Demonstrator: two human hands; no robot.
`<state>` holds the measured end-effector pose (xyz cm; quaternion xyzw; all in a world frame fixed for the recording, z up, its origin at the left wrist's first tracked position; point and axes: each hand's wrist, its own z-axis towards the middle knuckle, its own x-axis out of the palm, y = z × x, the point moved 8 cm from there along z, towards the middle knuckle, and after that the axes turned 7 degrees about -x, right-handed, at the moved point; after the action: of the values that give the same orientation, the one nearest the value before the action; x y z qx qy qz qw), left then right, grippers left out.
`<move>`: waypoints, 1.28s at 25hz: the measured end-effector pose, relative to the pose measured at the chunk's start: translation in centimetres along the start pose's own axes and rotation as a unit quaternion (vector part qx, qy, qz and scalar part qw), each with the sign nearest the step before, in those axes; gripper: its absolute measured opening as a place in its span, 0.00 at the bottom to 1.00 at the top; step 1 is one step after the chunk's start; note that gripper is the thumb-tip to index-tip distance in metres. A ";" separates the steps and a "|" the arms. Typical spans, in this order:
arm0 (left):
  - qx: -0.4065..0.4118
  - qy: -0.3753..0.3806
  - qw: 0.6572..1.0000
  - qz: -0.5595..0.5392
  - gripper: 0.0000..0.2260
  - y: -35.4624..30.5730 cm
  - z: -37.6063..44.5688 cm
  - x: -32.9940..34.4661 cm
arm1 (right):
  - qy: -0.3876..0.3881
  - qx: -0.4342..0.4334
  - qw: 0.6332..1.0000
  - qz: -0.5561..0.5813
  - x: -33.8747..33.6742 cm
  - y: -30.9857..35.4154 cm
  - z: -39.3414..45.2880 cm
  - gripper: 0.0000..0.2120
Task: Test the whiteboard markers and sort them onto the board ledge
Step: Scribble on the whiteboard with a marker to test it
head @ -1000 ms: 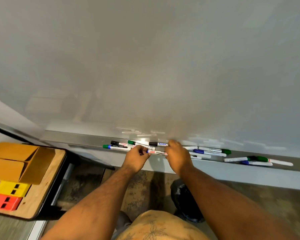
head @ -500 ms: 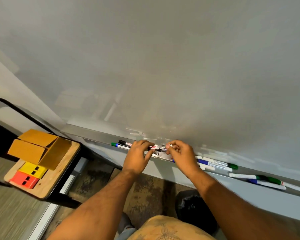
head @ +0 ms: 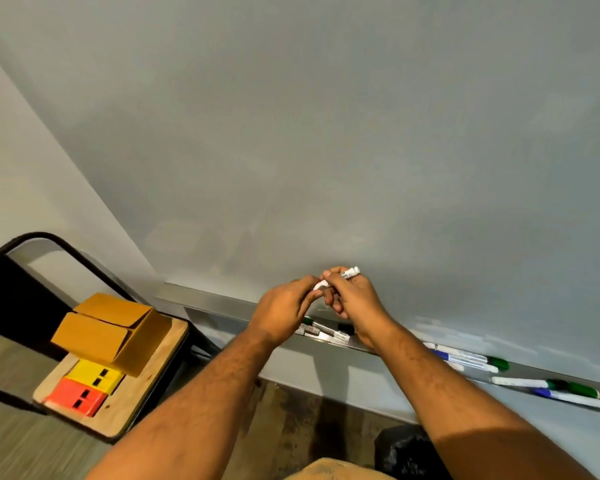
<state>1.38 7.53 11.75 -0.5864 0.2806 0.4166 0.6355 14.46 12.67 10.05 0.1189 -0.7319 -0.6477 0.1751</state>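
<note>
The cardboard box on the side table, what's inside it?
Cannot be seen: the cardboard box has its flaps closed. It rests on the wooden side table, beside a yellow box.

One head-worn wide-angle camera supplies the only view. It looks forward and down from close to the whiteboard [head: 326, 133], which fills the upper frame. The board ledge [head: 219, 303] runs diagonally from centre-left to the lower right edge. Both forearms enter from the bottom edge. A wooden side table [head: 146, 386] occupies the lower left corner. Straight lines bow near the frame edges.
</note>
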 end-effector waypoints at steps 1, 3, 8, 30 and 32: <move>0.010 -0.022 1.000 0.018 0.21 0.6 0.2 -2.0 | 0.003 -0.017 1.000 0.001 1.2 1.3 0.3 0.11; 0.032 -0.056 0.998 0.020 0.22 1.4 0.8 -5.8 | 0.006 -0.049 0.999 0.001 3.4 3.9 0.8 0.13; 0.065 -0.137 0.987 -0.056 0.16 2.6 2.2 -14.0 | -0.028 -0.120 0.991 0.041 7.9 9.7 0.6 0.13; 0.363 -0.534 0.763 0.024 0.22 -15.2 14.0 -48.4 | -0.317 -0.666 0.498 -0.457 11.7 47.1 -6.1 0.10; 0.346 -0.541 0.766 0.032 0.27 -15.0 13.7 -47.5 | -0.336 -0.680 0.481 -0.439 10.5 47.0 -6.6 0.08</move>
<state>-11.03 11.99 61.70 0.0046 0.0345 0.5597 0.8280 10.04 8.70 58.34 0.0414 0.0815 -0.9265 -0.3649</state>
